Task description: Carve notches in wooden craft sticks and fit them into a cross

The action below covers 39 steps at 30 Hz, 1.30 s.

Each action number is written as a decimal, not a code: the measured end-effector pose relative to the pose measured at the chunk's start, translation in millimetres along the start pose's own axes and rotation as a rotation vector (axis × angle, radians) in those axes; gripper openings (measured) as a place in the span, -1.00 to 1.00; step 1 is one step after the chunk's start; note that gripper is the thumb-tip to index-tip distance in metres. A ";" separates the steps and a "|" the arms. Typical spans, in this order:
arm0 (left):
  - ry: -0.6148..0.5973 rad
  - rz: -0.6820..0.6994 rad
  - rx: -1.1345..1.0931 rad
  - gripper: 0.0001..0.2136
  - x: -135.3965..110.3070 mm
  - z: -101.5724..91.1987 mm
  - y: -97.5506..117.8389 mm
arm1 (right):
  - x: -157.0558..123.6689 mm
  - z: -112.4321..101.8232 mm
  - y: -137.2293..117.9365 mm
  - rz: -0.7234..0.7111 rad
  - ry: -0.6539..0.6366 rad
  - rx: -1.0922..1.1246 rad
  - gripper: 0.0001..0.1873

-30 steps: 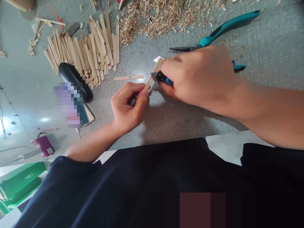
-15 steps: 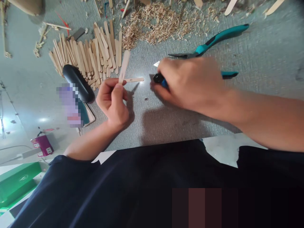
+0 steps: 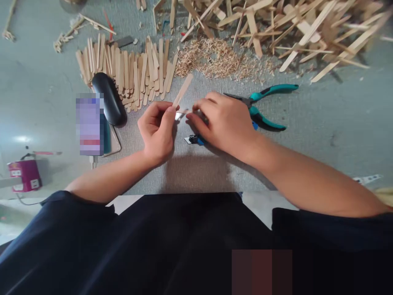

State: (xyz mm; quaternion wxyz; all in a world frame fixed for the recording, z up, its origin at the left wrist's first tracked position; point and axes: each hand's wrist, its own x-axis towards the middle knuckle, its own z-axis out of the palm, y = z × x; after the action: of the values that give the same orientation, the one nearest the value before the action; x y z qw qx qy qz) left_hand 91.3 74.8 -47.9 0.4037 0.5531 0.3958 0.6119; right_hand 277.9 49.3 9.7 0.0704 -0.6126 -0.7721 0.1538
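My left hand [image 3: 158, 131] is closed, pinching the lower end of a wooden craft stick [image 3: 184, 88] that slants up and to the right. A second craft stick [image 3: 183, 111] lies between my two hands, its left end hidden behind the left fingers. My right hand [image 3: 225, 123] has its thumb and fingertips closed on the right end of that second stick. Below the right hand a utility knife [image 3: 193, 139] with a black and blue body rests on the table, blade pointing left; the palm covers most of it. Teal-handled pliers [image 3: 252, 102] lie opened just beyond the right hand.
A fanned pile of craft sticks [image 3: 127, 73] lies at back left, wood shavings [image 3: 215, 59] behind my hands, and a heap of loose sticks [image 3: 294, 30] at back right. A black case [image 3: 109, 98] overlaps a phone [image 3: 112, 141] on the left. A purple power adapter [image 3: 26, 174] stands farther left.
The right hand has let the utility knife down onto the table and moved left to the second stick. The left hand still holds its stick. The view has shifted, showing more of the stick heap.
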 end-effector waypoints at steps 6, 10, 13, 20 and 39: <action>-0.049 -0.023 0.038 -0.52 -0.3 -1.5 0.8 | 16.0 4.8 -2.7 -0.018 -0.049 -0.028 -0.56; -0.048 -0.029 -0.001 -0.49 -0.8 -0.6 1.0 | 9.0 9.5 -1.1 0.012 -0.005 -0.052 -0.70; -0.015 -0.095 -0.133 -0.45 -0.5 3.4 -2.1 | -0.9 9.4 5.7 0.013 0.042 -0.036 -0.73; -0.067 -0.128 -0.249 -0.37 2.2 5.5 -5.7 | -14.5 9.6 32.4 0.034 0.174 0.667 -0.75; -0.356 -0.348 -0.547 -0.53 -4.1 4.0 12.4 | -16.4 6.4 32.3 0.049 0.196 0.936 -0.28</action>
State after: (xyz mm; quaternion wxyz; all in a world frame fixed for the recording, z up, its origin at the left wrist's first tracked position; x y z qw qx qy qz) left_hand 94.8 66.7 -37.6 0.6972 0.4472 0.2292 0.5113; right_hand 309.8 39.0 -5.4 0.4075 -0.5448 -0.5948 0.4283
